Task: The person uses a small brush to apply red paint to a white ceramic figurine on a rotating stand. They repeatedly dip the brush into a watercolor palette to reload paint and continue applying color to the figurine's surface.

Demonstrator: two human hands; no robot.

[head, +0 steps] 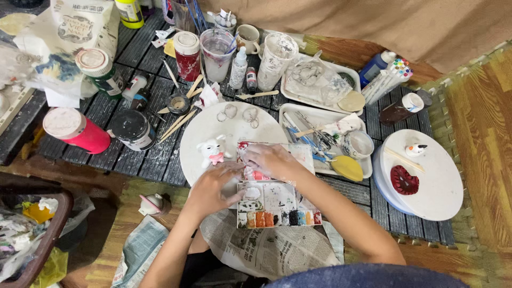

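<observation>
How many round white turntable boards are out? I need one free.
2: one round white turntable board under the white figurine by both hands, another at right holding a red piece.

jars (pixel 133 128) crowding left, trays (pixel 320 114) blocking right, bare round board (pixel 234 128) open ahead

Both hands, the left hand (pixel 212 188) and the right hand (pixel 269 158), cover the middle of the paint palette (pixel 277 205), so whatever their fingers pinch stays hidden. At the bench's far left corner, the paper bag (pixel 74 32) runs off the frame.
</observation>
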